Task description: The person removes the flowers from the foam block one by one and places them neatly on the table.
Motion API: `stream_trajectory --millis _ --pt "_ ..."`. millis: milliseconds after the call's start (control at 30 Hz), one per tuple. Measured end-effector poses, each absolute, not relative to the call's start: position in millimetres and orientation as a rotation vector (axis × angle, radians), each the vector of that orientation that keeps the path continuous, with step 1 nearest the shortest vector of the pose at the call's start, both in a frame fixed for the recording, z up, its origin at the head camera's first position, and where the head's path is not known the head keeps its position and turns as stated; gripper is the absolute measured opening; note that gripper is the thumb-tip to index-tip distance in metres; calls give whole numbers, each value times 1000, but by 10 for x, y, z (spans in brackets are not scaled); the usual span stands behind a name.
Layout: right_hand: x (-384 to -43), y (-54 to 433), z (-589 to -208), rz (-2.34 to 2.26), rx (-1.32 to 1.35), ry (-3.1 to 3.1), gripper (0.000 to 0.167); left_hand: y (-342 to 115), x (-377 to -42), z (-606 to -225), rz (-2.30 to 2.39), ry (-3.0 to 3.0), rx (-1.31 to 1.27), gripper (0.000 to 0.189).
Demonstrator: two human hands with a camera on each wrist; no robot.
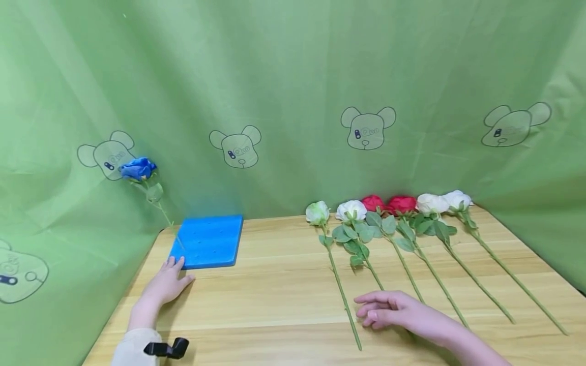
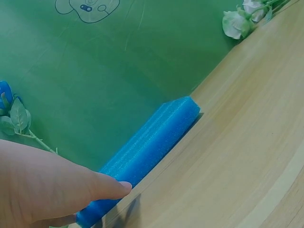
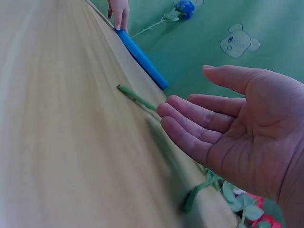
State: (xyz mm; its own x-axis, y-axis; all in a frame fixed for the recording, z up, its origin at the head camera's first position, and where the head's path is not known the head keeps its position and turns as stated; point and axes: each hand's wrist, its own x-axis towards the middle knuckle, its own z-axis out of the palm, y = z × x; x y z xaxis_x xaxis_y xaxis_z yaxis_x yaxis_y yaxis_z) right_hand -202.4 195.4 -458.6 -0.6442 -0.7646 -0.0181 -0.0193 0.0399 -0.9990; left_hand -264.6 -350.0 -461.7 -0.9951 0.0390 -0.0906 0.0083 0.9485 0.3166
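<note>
A blue foam board with small holes lies at the table's far left. One blue rose stands in it on a thin stem, leaning left. My left hand rests at the board's near left corner, fingertips on its edge; in the left wrist view the thumb lies against the side of the foam. Over the stems on the right hovers my right hand, its fingers relaxed and holding nothing. Nearest to it are the pale green-white rose and a white rose, both lying flat.
Further right lie two red roses and two more white roses, their stems pointing toward the near side. A green curtain with bear-head prints hangs behind the wooden table. A black strap piece sits at my left wrist.
</note>
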Motion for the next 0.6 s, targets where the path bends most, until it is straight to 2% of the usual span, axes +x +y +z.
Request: stream_trajectory --millis 600 --pt "-2295 1116 -4185 -1531 -900 1978 42 -3494 -2640 -4619 494 3009 36 70"
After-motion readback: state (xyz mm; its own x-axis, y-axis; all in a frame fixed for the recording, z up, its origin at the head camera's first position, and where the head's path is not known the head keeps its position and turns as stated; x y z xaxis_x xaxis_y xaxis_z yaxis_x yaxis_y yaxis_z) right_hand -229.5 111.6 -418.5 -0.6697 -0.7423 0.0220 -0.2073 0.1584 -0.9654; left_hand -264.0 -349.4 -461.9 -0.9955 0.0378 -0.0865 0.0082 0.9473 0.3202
